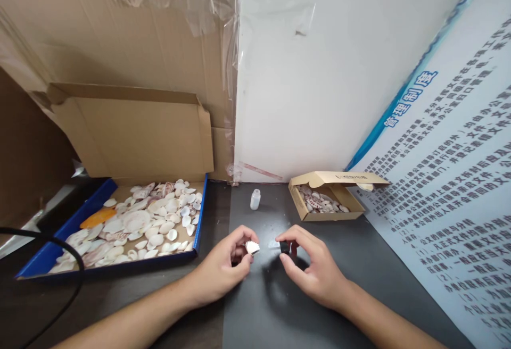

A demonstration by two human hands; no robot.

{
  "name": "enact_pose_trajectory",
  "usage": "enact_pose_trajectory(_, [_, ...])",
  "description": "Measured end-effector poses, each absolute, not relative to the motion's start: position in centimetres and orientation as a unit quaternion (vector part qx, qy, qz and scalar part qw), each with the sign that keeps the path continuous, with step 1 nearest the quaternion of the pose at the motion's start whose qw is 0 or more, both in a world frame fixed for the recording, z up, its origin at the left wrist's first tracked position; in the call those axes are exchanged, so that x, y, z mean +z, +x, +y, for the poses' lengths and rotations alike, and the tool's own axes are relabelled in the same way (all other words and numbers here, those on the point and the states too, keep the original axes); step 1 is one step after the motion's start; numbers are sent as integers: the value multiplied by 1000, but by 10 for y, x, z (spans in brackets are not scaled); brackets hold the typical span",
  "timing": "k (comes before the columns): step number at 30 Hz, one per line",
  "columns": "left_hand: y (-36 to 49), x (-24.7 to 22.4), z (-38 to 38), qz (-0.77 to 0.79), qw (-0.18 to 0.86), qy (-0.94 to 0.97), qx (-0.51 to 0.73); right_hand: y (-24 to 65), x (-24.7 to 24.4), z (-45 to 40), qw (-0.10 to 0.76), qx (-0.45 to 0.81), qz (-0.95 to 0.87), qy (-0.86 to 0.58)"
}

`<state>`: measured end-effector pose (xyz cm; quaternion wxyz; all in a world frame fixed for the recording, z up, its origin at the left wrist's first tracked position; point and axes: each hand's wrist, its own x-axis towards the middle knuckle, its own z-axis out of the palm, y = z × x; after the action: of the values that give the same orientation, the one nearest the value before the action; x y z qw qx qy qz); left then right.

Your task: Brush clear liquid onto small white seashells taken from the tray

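You pinch white ribbed shell (251, 246) in left hand (219, 270), small black cylindrical piece (285, 247) in right hand (324, 273); two not touching. Small translucent bottle (255, 200) stands, apparently uncapped, beyond them on dark worktop (249, 325).

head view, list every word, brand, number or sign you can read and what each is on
"管理制度": large heading on the poster.
"1", "2", "3": item numbers there; remaining text too small and blurred to quote.
Small box's lid: printed letters, too unclear to read.
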<state>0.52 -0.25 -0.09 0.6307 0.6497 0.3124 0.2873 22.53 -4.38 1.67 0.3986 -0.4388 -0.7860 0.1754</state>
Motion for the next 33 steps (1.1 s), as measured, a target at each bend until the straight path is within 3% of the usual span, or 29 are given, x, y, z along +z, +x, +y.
enact_pose_trajectory(3, [7, -1, -1, 302, 680, 601, 290, 225, 16, -44, 403, 164, -787, -437])
enact_pose_trajectory(10, [8, -3, 2, 306, 687, 591, 292, 225, 16, -44, 401, 161, -787, -441])
enact_pose_trajectory(20, [7, -1, -6, 329, 502, 738, 306, 230, 17, -43, 399, 185, -775, -453])
enact_pose_trajectory(33, [7, -5, -4, 334, 546, 707, 302, 230, 15, -43, 422, 194, -759, -456])
